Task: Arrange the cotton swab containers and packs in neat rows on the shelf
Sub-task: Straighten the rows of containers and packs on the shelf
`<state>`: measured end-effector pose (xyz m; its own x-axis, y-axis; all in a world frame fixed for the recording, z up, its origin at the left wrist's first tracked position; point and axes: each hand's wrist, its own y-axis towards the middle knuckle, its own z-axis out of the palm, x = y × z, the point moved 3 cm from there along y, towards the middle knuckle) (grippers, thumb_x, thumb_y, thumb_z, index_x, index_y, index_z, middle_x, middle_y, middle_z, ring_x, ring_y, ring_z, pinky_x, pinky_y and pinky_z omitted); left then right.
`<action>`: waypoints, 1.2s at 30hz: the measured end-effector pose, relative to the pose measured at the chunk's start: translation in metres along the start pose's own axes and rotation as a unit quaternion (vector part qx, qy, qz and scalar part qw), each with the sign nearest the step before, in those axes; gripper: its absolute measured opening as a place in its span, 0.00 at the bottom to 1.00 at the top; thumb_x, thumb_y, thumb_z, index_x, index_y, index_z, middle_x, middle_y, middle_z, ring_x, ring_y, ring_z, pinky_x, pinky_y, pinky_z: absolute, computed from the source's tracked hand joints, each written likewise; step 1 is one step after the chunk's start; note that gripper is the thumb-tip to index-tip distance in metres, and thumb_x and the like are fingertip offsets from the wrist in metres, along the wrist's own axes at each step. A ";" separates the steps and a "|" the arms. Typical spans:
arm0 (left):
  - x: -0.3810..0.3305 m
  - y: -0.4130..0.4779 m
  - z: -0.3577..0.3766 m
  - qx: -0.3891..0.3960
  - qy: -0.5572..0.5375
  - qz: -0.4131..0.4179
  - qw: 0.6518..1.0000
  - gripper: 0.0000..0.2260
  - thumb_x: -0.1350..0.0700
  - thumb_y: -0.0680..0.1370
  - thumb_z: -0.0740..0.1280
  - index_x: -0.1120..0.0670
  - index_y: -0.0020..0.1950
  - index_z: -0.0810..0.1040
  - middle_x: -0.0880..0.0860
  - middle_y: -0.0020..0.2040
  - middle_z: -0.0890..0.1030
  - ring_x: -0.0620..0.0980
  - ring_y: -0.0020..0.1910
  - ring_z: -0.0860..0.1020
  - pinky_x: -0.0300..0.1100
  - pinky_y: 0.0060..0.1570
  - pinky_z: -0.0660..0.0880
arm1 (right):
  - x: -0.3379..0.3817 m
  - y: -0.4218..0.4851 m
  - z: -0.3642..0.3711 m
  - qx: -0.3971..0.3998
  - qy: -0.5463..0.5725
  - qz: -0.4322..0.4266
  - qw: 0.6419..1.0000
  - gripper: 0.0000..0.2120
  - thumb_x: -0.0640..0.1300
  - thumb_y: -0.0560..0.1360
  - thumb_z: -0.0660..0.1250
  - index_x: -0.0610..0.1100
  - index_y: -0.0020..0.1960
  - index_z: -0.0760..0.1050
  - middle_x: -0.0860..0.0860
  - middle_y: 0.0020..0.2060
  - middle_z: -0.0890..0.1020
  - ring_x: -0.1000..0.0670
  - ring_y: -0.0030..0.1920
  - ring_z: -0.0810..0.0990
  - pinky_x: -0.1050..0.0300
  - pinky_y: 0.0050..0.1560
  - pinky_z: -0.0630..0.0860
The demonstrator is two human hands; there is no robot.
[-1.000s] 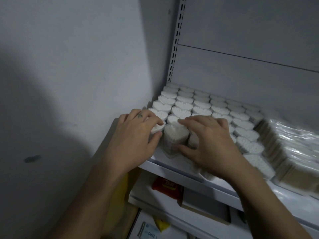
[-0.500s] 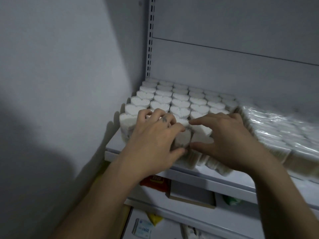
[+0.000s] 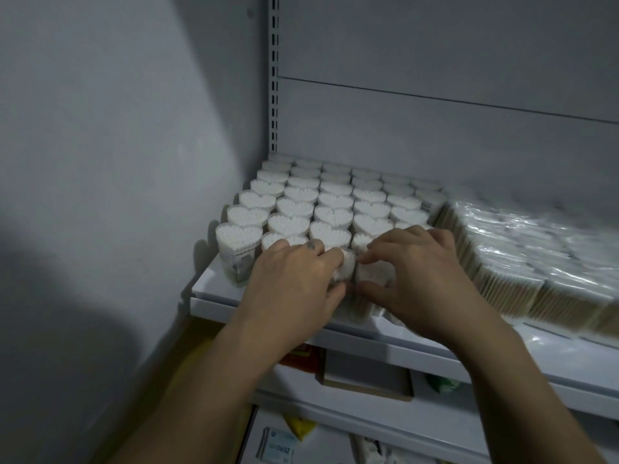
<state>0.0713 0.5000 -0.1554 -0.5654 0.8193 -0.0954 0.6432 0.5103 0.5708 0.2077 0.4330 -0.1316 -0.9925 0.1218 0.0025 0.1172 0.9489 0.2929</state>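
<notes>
Two hands working: your left hand (image 3: 294, 283) curls its fingers round one heart-shaped container (image 3: 346, 267) and your right hand (image 3: 418, 279) pinches its neighbour (image 3: 373, 275), both at the shelf (image 3: 214, 296)'s front edge, where a hard shove could tip them off.

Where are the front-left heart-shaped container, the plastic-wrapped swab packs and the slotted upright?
front-left heart-shaped container (image 3: 238, 235): head view, on its white swab-tip top.
plastic-wrapped swab packs (image 3: 522, 252): head view, on the glossy wrap on top.
slotted upright (image 3: 274, 78): head view, on its column of slots.
</notes>
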 end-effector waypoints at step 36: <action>0.048 -0.003 -0.044 -0.068 -0.367 -0.166 0.913 0.09 0.55 0.76 0.71 0.42 0.52 0.80 0.39 0.48 0.82 0.40 0.51 0.79 0.38 0.48 0.76 | 0.020 0.003 -0.041 -0.034 0.362 0.037 0.931 0.16 0.57 0.62 0.74 0.55 0.48 0.77 0.57 0.46 0.82 0.58 0.42 0.82 0.54 0.41 0.82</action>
<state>0.0196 0.5262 -0.1260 -0.1860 0.6057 -0.7736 0.4015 0.7655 0.5028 0.1864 0.4264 -0.0910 -0.7473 -0.0659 0.6612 0.2074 0.9222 0.3263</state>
